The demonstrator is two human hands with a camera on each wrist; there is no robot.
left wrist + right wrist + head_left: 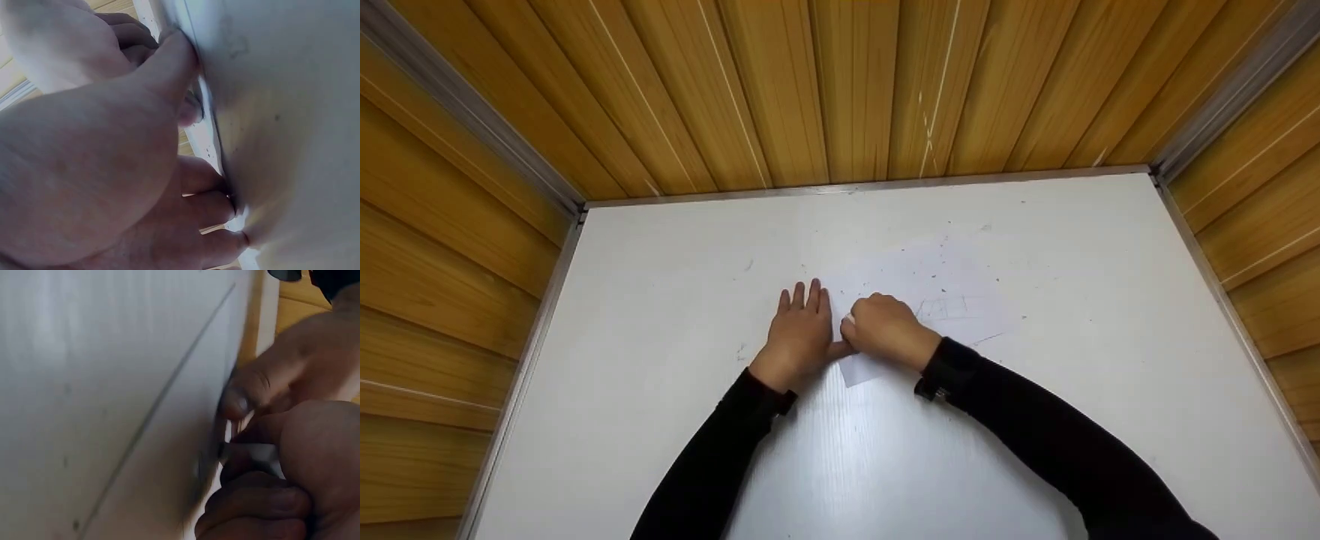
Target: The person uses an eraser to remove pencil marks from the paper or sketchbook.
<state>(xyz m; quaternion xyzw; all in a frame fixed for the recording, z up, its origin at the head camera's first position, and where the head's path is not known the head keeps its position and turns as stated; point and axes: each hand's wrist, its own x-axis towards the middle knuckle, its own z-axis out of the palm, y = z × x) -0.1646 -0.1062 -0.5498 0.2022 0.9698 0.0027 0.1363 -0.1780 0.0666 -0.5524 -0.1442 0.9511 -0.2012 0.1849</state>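
A sheet of white paper [915,274] lies slightly turned on the white table, with faint pencil lines and letter-like strokes on it. My right hand [889,326] is on the paper, its fingers curled round a small white eraser [261,453] with a darkened end. Most of that eraser is hidden by the fingers in the head view. To its left, my left hand [801,334] lies flat with straight fingers at the paper's left edge. Its thumb [174,59] stretches out onto the sheet, close to the right hand.
Dark crumbs [934,277] are scattered over the paper and the table [675,300] around it. Wood-patterned panels [855,90] rise behind the table and at both sides, with a metal strip [870,186] along the back edge.
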